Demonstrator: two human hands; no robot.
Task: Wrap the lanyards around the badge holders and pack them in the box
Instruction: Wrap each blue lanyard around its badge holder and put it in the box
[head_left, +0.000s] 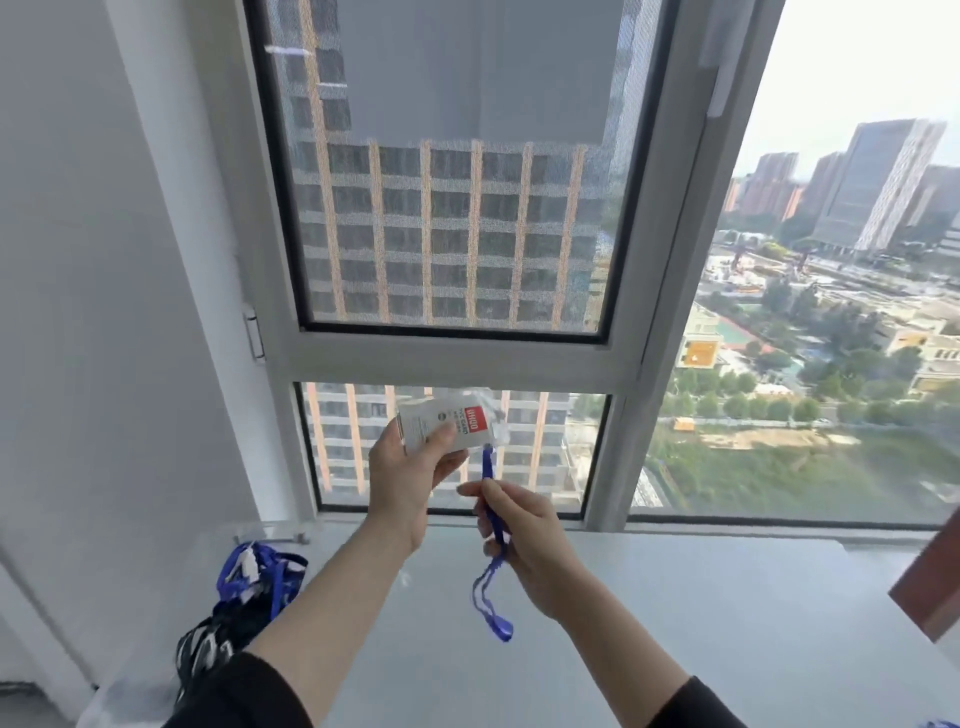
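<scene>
I have both hands raised in front of the window (452, 358), above the white bench (675, 623). The left hand (402, 480) grips the badge holder (447, 423), with the thumb laid across its face and the fingers curled behind it. The holder is a clear sleeve with a white card inside and a red label with white print near its right end. It sits tilted, with the right end higher, and is well clear of the bench.

A blue lanyard (487, 467) hangs from the holder's right lower corner and runs straight down into the right hand (530, 540). That hand is just below and to the right of the left one, and the two do not touch. It pinches the strap between thumb and forefinger, with the other fingers curled loosely round it. Below the hand the lanyard falls in a slack loop, and its folded end dangles in the air above the bench. None of the strap is wound round the holder.

At the far left of the bench, near the wall, lies a tangled pile of blue lanyards (260, 571) with bits of white among them. Just in front of the pile is a black and white patterned thing (208, 644); I cannot tell what it is. A brown panel (930, 587) cuts into view at the right edge, and a scrap of blue (943, 723) shows in the bottom right corner. Both forearms are bare, with black sleeves (244, 696) pushed up towards the elbows.
</scene>
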